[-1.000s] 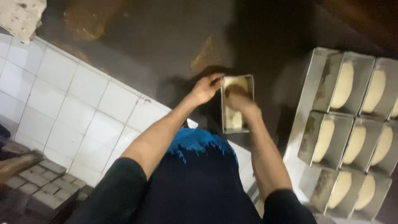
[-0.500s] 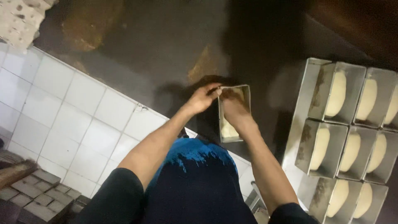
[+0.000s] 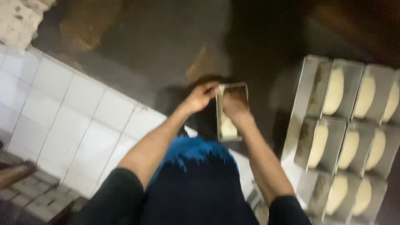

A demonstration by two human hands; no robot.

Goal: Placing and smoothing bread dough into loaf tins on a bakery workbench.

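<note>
I hold a rectangular metal loaf tin [image 3: 245,89] in front of my body, over a dark floor. My left hand [image 3: 201,96] grips the tin's left rim near its far corner. My right hand [image 3: 234,106] reaches into the tin from above and rests on the pale dough [image 3: 227,126] inside it. The dough shows at the tin's near end, and my fingers cover the rest. The frame is blurred, so finer finger detail is unclear.
To my right stand rows of metal loaf tins [image 3: 346,129], each with a pale dough piece inside. A white tiled surface [image 3: 79,121] runs along my left. Grey moulded blocks [image 3: 37,200] lie at the lower left. Dark stained floor [image 3: 137,46] stretches ahead.
The view has shifted slightly, and the tin and both hands sit a little lower in it. My grip on the tin and dough looks the same.
</note>
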